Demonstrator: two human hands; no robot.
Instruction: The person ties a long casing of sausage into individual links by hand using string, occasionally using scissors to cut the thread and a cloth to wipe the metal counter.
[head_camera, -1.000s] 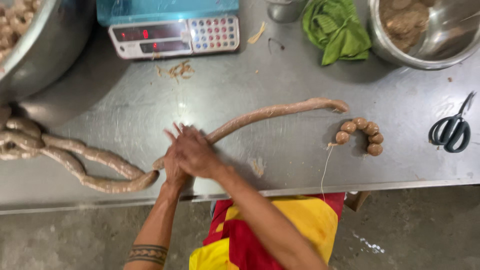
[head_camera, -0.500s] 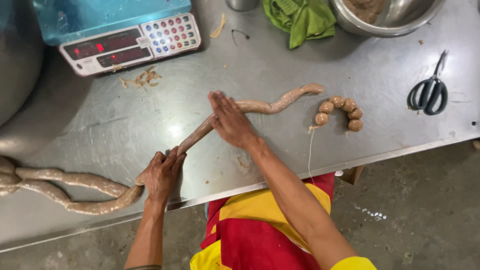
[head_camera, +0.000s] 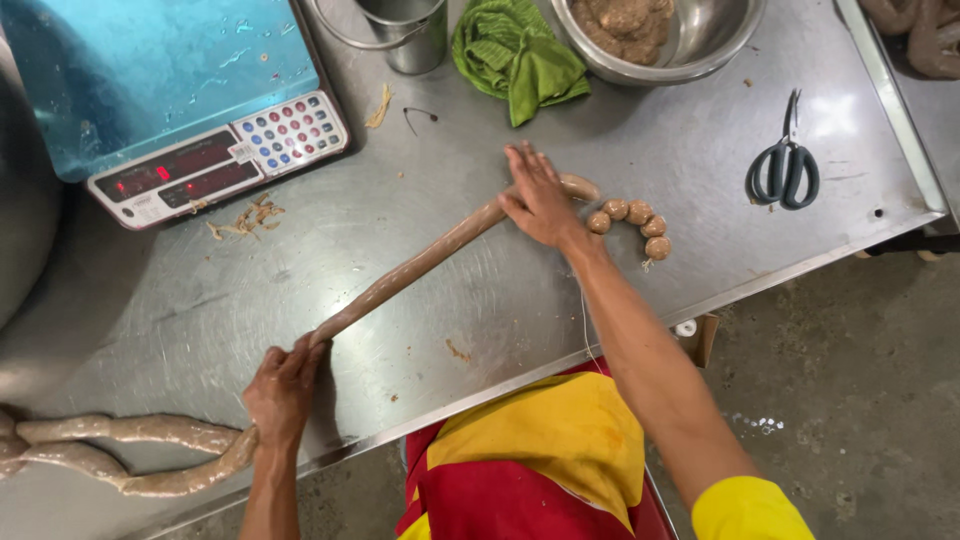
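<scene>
Two hands are on one long sausage (head_camera: 420, 262), stretched straight across the steel table (head_camera: 600, 300). Nearest the table's edge, the left hand (head_camera: 283, 388) is closed around the sausage where the straight length begins; behind it the unworked part curls off in loops (head_camera: 120, 455) at the near left corner. Further in, the right hand (head_camera: 540, 195) lies over the sausage's far end, fingers spread and pressing down rather than wrapped around it. Just beside that hand sits a short chain of small round links (head_camera: 632, 222), with a thread trailing toward the edge, so a handful look finished, and by my reckoning most of the length is yet to be divided. Scissors (head_camera: 783, 170) lie untouched, well to the right. At the back: a scale (head_camera: 215, 165), a metal cup (head_camera: 405, 35) whose contents I can't see, a green cloth (head_camera: 515, 55), and a steel bowl (head_camera: 700, 35) holding brownish meat lumps.
</scene>
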